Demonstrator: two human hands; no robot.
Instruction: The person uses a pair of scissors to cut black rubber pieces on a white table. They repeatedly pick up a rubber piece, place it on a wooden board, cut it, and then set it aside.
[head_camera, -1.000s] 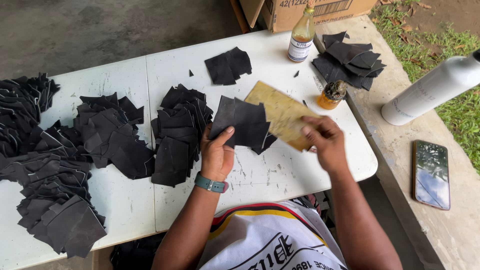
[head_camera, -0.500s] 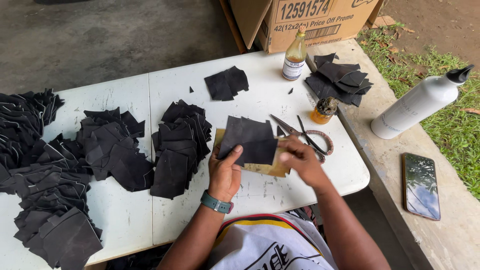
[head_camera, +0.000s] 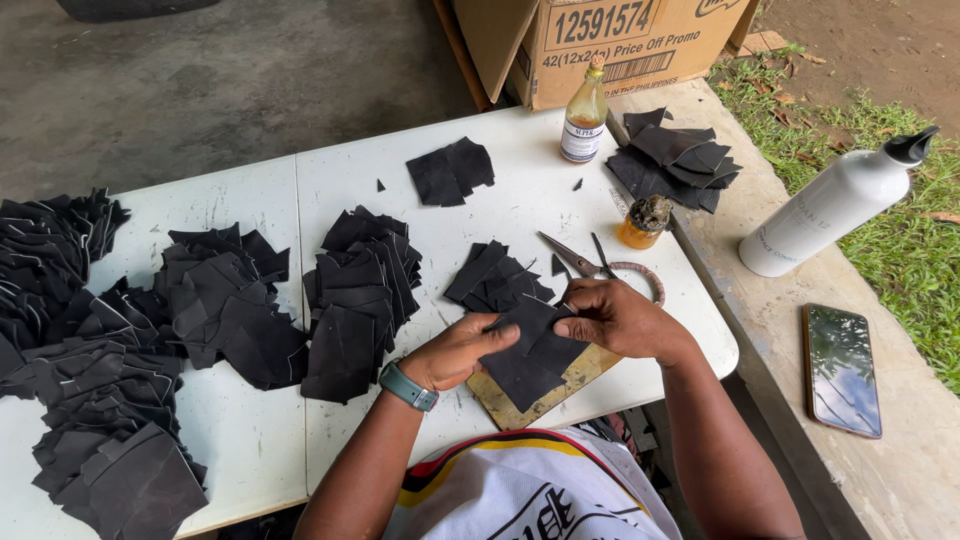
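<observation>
Left hand: the left hand (head_camera: 462, 352) lay palm-down, fingers (head_camera: 500, 335) together and stretched flat onto the left edge of a black cut piece (head_camera: 535, 345).
Right hand: the right hand (head_camera: 615, 318) was curled, fingers (head_camera: 577, 300) clamped on the far right edge of the same black cut piece (thumb hidden beneath).
Arm pose: both forearms reached up from the near edge and met over the middle of the counter (head_camera: 520, 200); a teal watch (head_camera: 405, 386) sat on the left wrist.
Piece location: the black cut piece rested on a tan board (head_camera: 560, 385) at the near edge of the counter.
Just beyond: a small black stack (head_camera: 490, 275) and scissors (head_camera: 580, 260) lay just far of the hands.
Left side: larger black piles (head_camera: 355, 290) covered the counter to the left.
Far right: a glass bottle (head_camera: 585, 120), a small jar (head_camera: 645, 220) and another black heap (head_camera: 675, 155).
Ledge: a white bottle (head_camera: 830, 210) and a phone (head_camera: 842, 368) lay on the concrete at right.
</observation>
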